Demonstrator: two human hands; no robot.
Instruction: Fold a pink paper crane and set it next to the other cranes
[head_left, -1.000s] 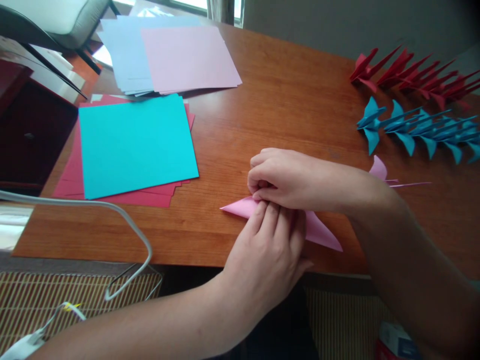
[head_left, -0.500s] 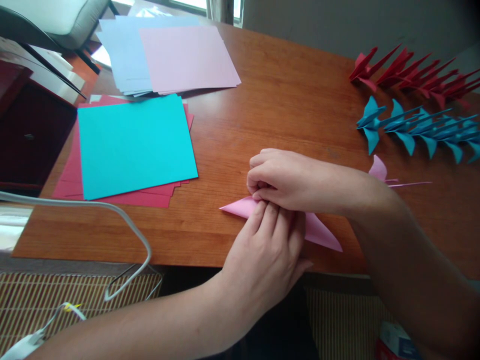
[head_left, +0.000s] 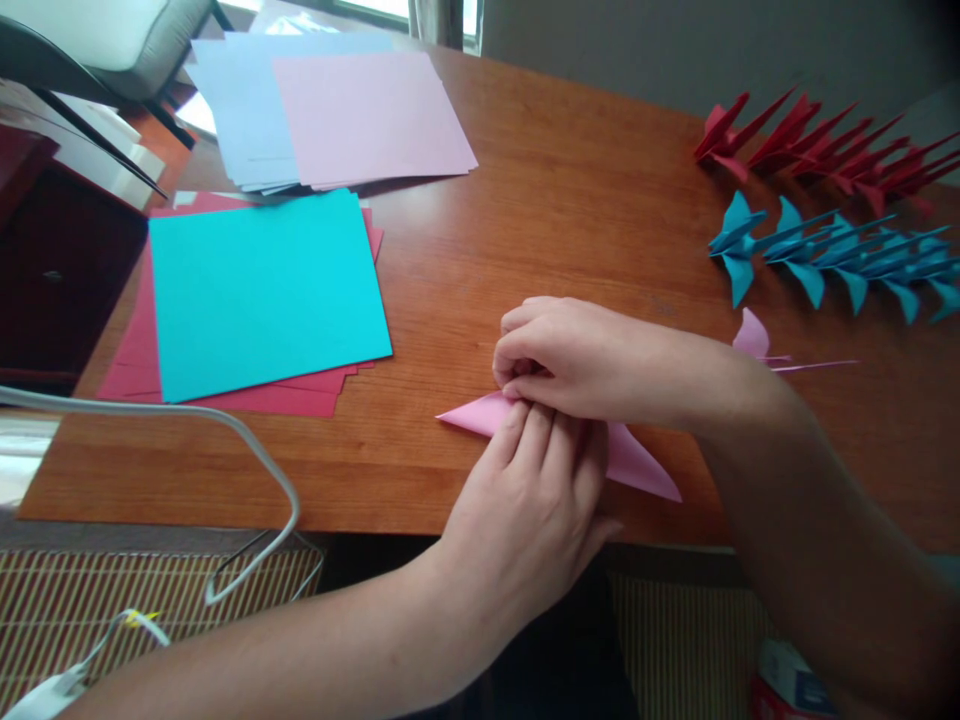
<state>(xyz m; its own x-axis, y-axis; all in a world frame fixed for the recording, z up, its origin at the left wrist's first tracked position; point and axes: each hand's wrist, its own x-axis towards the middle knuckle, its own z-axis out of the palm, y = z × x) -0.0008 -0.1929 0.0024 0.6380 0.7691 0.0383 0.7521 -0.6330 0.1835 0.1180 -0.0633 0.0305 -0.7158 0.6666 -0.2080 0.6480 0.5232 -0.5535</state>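
Note:
A piece of folded pink paper [head_left: 637, 462], pointed at both ends, lies near the table's front edge. Across its middle rests my left hand [head_left: 529, 490], fingers stretched out flat and pressing the paper down, thumb out to the side. Just above those fingertips, my right hand [head_left: 555, 355] is curled, its thumb and fingers pinched at the paper's upper edge. Both hands cover the middle of the paper, so the folds there are hidden. Beyond my right wrist a finished pink paper crane [head_left: 752, 335] is partly hidden by the arm.
Rows of red paper cranes [head_left: 814, 140] and blue paper cranes [head_left: 825, 250] stand at the right. Left lie turquoise paper [head_left: 270, 295] over red sheets [head_left: 127, 370]. Behind are pink paper [head_left: 375, 115] and pale blue sheets [head_left: 247, 120]. A white cable [head_left: 247, 435] crosses the table's left front.
Both hands stay at almost the same place on the pink paper. The whole view has shifted very slightly.

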